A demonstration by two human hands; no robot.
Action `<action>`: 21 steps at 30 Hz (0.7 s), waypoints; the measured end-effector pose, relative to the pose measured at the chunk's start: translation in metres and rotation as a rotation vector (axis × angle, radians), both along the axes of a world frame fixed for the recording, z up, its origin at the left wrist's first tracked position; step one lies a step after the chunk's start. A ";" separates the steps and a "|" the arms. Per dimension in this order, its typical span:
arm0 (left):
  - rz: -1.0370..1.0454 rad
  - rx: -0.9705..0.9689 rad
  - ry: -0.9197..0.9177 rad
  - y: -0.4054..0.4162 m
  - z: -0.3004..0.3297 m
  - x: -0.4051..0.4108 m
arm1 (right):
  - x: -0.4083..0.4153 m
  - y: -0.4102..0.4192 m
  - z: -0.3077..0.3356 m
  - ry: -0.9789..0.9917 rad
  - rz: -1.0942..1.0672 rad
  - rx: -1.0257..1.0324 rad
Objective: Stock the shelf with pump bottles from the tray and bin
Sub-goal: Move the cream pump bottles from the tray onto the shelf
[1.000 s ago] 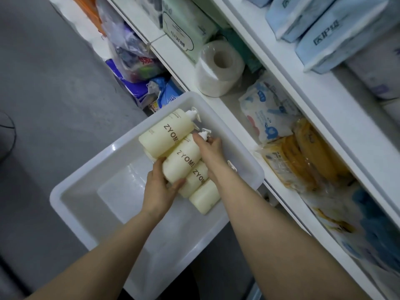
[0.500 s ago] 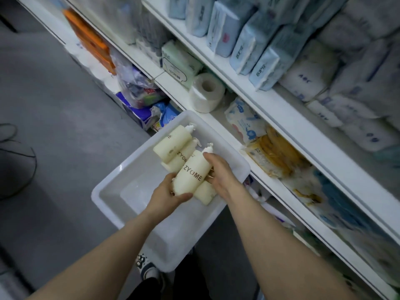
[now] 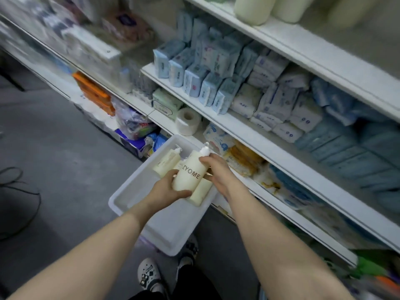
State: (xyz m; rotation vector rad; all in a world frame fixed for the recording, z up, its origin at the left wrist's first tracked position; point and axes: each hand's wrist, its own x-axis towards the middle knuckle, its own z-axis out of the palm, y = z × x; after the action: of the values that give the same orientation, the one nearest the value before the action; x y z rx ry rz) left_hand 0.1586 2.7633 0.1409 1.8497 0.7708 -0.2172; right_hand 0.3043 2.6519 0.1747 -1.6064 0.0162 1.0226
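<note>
We record a white shelf unit (image 3: 287, 148) running along the right of the view, its boards stacked with goods: pale blue soft packs (image 3: 207, 83) on the middle board, cream-coloured containers (image 3: 253, 8) on the top board, and a roll of white paper (image 3: 187, 121) beside a light green pack (image 3: 166, 102) on the lower board. The grey floor (image 3: 54, 159) lies to the left, with a dark cable (image 3: 26, 191) trailing across it. A white plastic bin (image 3: 171, 226) sits low in front of the shelf, its far corner just beside the lower board. We note several cream pump bottles lying on their sides at the far end of the bin; one lying bottle (image 3: 165, 162) shows its pump head toward the shelf, and another (image 3: 200, 190) lies under the hands. The held pump bottle (image 3: 190, 169), marked ZYOME, is raised above those in the bin, tilted with its white pump (image 3: 204, 150) pointing up toward the shelf. The left hand (image 3: 167, 189) grips its base, thumb across the front and fingers curled behind. The right hand (image 3: 216, 172) curls round its upper right side near the neck. Two patterned shoes (image 3: 149, 276) show below the bin.
</note>
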 end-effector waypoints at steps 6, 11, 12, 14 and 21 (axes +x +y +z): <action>-0.063 -0.013 -0.133 -0.003 0.062 0.000 | -0.004 -0.012 0.059 -0.153 0.000 0.041; -0.139 0.045 -0.230 -0.006 0.109 0.013 | 0.000 -0.026 0.109 -0.263 -0.062 0.092; -0.145 0.054 -0.254 -0.007 0.120 0.016 | 0.001 -0.030 0.119 -0.279 -0.073 0.109; -0.158 0.094 -0.302 -0.009 0.142 0.025 | 0.004 -0.036 0.143 -0.326 -0.096 0.130; -0.194 0.136 -0.449 -0.016 0.217 0.067 | 0.026 -0.057 0.226 -0.490 -0.176 0.256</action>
State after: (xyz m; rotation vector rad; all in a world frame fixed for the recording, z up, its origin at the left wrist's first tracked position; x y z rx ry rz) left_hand 0.2253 2.7469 0.3577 2.0030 0.3016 0.1310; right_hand 0.3299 2.5952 0.4005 -1.5489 -0.2889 0.4571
